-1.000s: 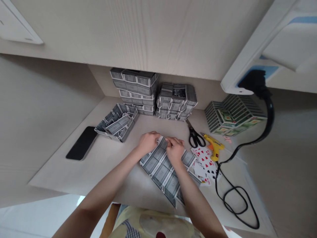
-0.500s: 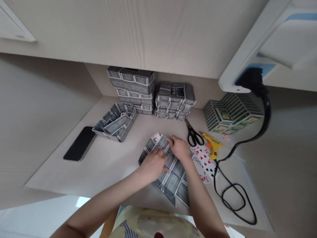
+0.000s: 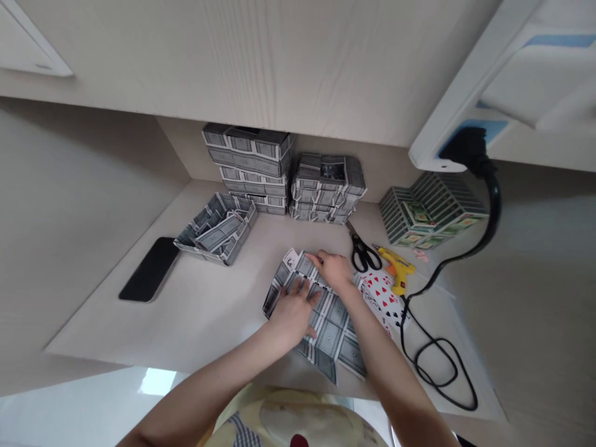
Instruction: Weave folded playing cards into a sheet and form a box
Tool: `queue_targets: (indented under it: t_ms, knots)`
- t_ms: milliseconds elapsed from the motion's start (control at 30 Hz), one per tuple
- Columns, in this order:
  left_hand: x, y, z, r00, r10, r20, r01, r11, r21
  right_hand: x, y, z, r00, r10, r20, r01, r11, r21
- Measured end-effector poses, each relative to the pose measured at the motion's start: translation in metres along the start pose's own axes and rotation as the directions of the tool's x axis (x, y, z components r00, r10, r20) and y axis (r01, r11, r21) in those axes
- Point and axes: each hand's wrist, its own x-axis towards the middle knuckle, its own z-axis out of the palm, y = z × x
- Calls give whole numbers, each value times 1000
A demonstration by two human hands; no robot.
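Note:
A sheet of joined playing cards (image 3: 331,326), grey patterned backs upward, lies at the front of the desk with some edges folded up. Spread across it, my left hand (image 3: 294,313) presses down with fingers apart. My right hand (image 3: 334,268) closes on the sheet's far edge, thumb and fingers at a folded strip; the fingertips are partly hidden. At the far left corner one card (image 3: 291,258) shows its white face. Loose playing cards (image 3: 382,293), faces up, lie just right of the sheet, partly behind my right forearm.
Black scissors (image 3: 365,253) and a yellow glue gun (image 3: 397,268) with a looping black cord (image 3: 435,341) lie to the right. Card-built boxes (image 3: 251,152) are stacked at the back. An open card tray (image 3: 228,248) holding pieces and a phone (image 3: 149,270) sit left; green-striped card packs (image 3: 431,208) stand back right.
My left hand has slid slightly towards me and spread its fingers flatter on the sheet. The sheet's near end has shifted a little to the right. My right hand stays at the far edge.

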Motion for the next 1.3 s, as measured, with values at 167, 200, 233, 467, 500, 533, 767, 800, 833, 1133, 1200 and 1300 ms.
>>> queue_targets:
  t_ms: [167,200,233,467,500,533,767,800,833,1133,1200,1300]
  knots:
    - [1,-1,4,1000,-7,5,7,1000,-1,2,3,3,1000,9,-22,-9,1000,-6]
    - [1,-1,4,1000,-8,6,8,1000,-2,3,4,3,1000,12,-21,-12,1000,0]
    - [0,-1,5,1000,-10,4,10,1000,-3,3,4,3,1000,13,-20,-13,1000,19]
    - [-1,-8,-9,973,39,-226,-58,995,-80,7,7,2,998,-62,6,50,859,509]
    - [2,-13,-15,945,-2,-326,-31,995,-95,8,7,3,998,-61,18,40,826,562]
    - [5,-20,-21,901,-61,-429,18,995,-102,9,7,3,998,-53,27,26,797,604]
    - [34,-67,-38,902,-282,-326,246,958,-150,10,4,2,999,-3,37,-25,689,725]
    - [37,-69,-38,913,-276,-302,245,960,-135,9,3,0,1000,4,27,-22,701,713]
    - [39,-71,-37,916,-267,-299,242,963,-117,8,2,-1,1000,12,15,-19,714,700]
    - [44,-71,-42,948,-172,-266,188,981,38,-4,-11,-2,994,30,-110,39,820,571]
    - [44,-70,-45,955,-147,-257,170,983,71,-6,-13,-2,992,14,-127,59,836,546]
    - [46,-67,-52,963,-133,-235,165,979,123,-6,-14,-3,989,-16,-146,90,849,520]
